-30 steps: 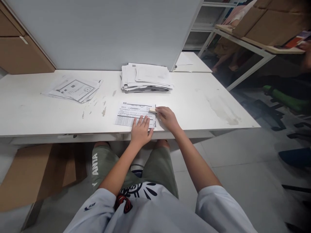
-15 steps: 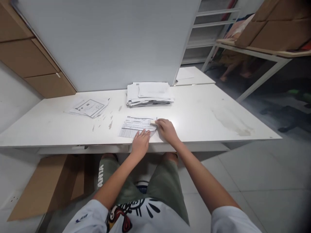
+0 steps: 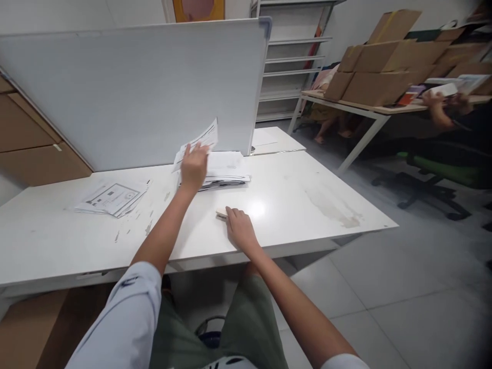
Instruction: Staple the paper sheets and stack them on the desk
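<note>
My left hand [image 3: 193,166] is raised over the back of the white table [image 3: 292,205], closed on a printed sheet of paper [image 3: 202,139] that it holds above the thick paper stack [image 3: 226,171]. My right hand [image 3: 239,228] rests on the table near the front, fingers curled on a small pale block [image 3: 222,212] that lies flat on the surface.
A second, thinner pile of printed sheets [image 3: 111,199] lies at the table's left. A white partition board [image 3: 134,87] stands behind the table. Another person's hand [image 3: 436,105] and cardboard boxes [image 3: 384,66] are at a table on the right, with chairs below.
My left hand lifted the printed sheet off the table front and carried it up and back over the thick stack. My right hand stayed on the small block. The camera tilted up.
</note>
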Demonstrator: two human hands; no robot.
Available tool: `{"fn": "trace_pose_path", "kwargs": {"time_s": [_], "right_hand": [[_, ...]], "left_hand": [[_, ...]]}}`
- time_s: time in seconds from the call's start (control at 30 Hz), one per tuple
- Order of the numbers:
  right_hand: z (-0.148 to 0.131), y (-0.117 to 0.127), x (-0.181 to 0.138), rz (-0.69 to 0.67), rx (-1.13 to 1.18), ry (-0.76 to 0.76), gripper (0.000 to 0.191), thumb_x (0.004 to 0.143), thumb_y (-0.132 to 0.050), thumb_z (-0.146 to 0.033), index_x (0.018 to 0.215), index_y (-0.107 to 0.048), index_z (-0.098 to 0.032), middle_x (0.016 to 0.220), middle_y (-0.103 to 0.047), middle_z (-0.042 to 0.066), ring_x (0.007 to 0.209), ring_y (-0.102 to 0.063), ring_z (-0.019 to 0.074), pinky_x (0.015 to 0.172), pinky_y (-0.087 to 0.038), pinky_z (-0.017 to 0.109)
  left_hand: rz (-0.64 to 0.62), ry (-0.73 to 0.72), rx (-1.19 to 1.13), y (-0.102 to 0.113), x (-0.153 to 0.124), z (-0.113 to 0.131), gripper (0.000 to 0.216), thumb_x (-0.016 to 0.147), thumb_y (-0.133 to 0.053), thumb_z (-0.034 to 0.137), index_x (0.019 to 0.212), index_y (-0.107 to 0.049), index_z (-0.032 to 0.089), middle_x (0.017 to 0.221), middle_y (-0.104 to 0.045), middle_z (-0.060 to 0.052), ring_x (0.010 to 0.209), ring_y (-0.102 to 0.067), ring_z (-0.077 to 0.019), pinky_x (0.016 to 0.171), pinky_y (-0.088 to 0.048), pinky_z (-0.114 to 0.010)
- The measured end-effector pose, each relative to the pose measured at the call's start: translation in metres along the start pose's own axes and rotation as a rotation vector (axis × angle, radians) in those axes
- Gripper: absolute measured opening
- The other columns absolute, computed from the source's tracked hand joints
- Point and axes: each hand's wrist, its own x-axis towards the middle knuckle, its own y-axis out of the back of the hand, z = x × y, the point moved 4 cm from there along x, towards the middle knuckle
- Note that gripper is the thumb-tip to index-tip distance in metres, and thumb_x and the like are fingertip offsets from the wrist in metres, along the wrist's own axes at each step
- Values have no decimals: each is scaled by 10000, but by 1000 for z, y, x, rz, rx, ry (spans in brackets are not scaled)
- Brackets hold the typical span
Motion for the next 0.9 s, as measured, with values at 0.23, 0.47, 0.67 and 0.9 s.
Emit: {"fn": "trace_pose_path", "kwargs": {"time_s": [0.23,0.47,0.67,0.9], "right_hand": [[-1,-3,2,-24,-31,-21,544,909,-392,-101,1452,-422,-117,1140,-627,170,1021,-560,292,831,-472,414],[5,-5,-6,5,-58,18,535,886,-391,-95,1418,-446,-67,1134,-634,198,970,-574,303,789,-479,419],[11,-7,-14,36,-104,51,506,884,-402,-139,1382,-475,-84,1069,-647,185,907,-583,300,770,-474,415],[10,-7,-18,9,-141,52,472,919,-415,-184,1373,-476,-70,1076,-644,190,920,-589,306,762,-467,411]], "left_hand": [[-668,-138,71,-139,31,76,307,813,-472,-32,1014,-695,34,955,-732,-205,1018,-685,-300,1168,-164,-652],[-544,-263,-9,-121,0,62,419,976,-418,242,1356,-534,110,1379,-576,-179,1353,-454,-276,1201,-184,-525],[-520,-131,82,-37,-71,-85,510,910,-364,133,1400,-505,120,1434,-530,-158,1427,-367,-234,1214,-186,-417],[-872,730,343,87,-206,-272,728,890,-527,436,1478,-360,40,1538,-350,-275,1410,-371,-361,1093,-344,-459]]}}
